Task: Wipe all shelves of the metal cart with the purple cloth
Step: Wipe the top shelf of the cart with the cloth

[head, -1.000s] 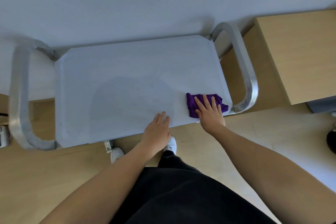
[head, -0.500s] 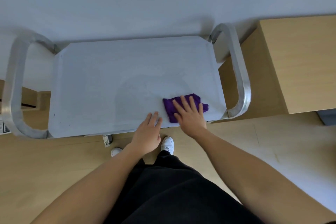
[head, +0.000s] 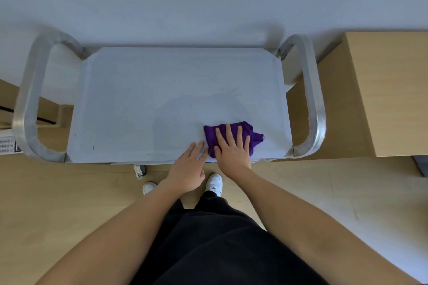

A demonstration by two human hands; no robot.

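Because the purple cloth (head: 209, 134) is a soft, light, bunched rag, it will likely slide easily over smooth metal and ruck up under a push, so pressing its middle with a flat palm seems a better hold than pinching a corner. It lies on the top shelf (head: 162, 90) of the metal cart (head: 312, 99), near the front edge and toward the right end, short of the right handle. The right hand (head: 232, 148) lies on top of it, its grip spread, fingers straight and fanned, pressing the cloth onto the shelf rather than pinching it. The left hand (head: 187, 166) rests at the shelf's front edge just beside the cloth, its grip flat and holding nothing; whether its fingertips touch the cloth I cannot tell. The shelf looks stiff and slick. A caster (head: 139, 171) shows under the front edge, so the cart probably rolls and a steadying hand makes sense. Any lower shelves are hidden beneath the top one. No brand or label shows on cloth or cart; small dark marks (head: 93, 146) near the shelf's front-left corner and a gridded panel (head: 7, 146) at the left margin are too small to read.
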